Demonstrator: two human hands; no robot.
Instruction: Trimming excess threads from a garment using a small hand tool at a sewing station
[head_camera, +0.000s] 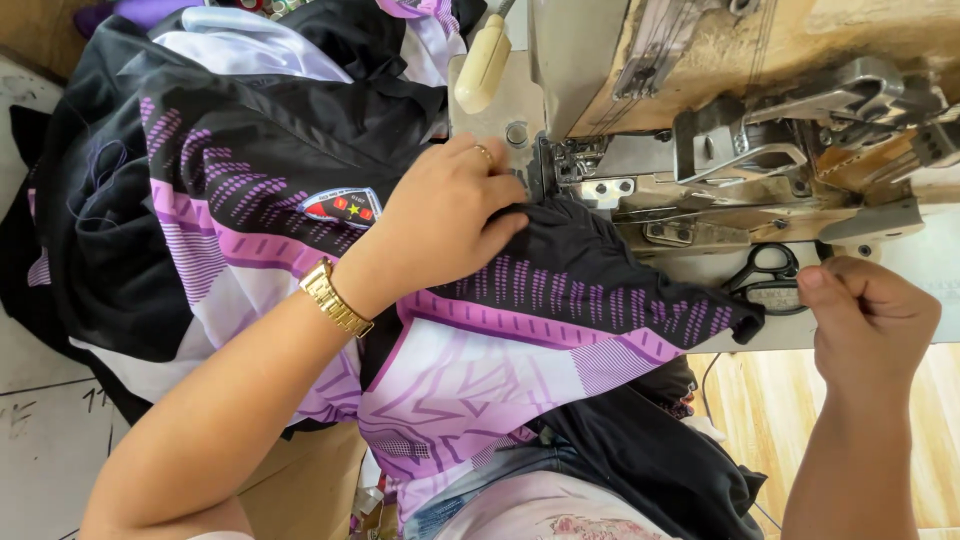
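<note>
Sewing station, seen from above.

One sewing machine (720, 130), grey metal, worn and stained, at upper right; one cream-coloured knob (482, 62) juts from its left end. One pair of black-handled scissors (768, 280) lies on the machine bed, just beside the right hand.

One garment being worked (560, 300): black, purple and white sports fabric with dotted purple bands. Its black edge is drawn up to the presser-foot area of the machine, and the rest drapes down toward the person's lap. One stack of matching garments (220, 170) is heaped at left; one of them shows a single shield-shaped badge (340, 205) in red and blue.

Two hands, both the person's own. Left hand (445, 225): fingers curled and pressed down on the black fabric, bunching it just left of the needle area; the cloth lies under the fingertips and palm. One ring on a finger; one gold wristwatch (335, 297) on the wrist. Right hand (870, 320): closed in a loose fist, thumb against forefinger in a pinch; what it pinches, if anything, is too fine to tell. The garment's folded end stops short of this hand, apart from it.

One wooden floor area (760, 400) is visible below the machine bed.
</note>
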